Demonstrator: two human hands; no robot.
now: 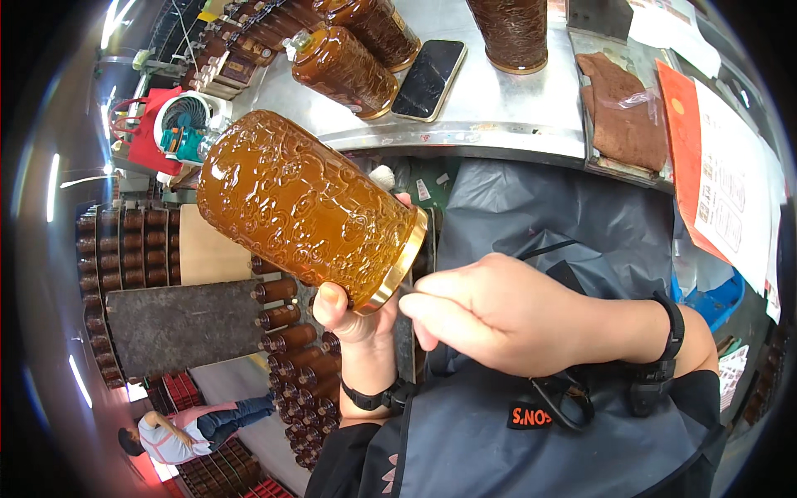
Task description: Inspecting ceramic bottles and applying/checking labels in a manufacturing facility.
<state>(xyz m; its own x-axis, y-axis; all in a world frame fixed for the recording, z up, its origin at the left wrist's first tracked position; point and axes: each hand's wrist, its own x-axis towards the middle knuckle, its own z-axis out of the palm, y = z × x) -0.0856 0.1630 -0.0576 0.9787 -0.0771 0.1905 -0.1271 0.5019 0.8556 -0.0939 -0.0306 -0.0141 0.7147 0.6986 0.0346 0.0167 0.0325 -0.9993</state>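
A large amber glass bottle [299, 207], embossed all over, is tilted in front of me, its gold-banded base toward my body and its neck pointing up left. My left hand [357, 319] grips it around the base end, the thumb on the near side and a fingertip showing on the far side. Against the gold band [390, 282], my right hand [506, 311] is closed in a pinch at the base. Whatever its fingers hold is hidden from this view. Both wrists wear black bands.
On the metal table [531, 116] stand more amber bottles [344, 70] beside a black phone [429, 80]. A folded brown cloth [623, 112] and an orange folder [685, 158] with printed sheets lie at right. Several bottle rows, a fan [181, 120] and another person [187, 432] are at left.
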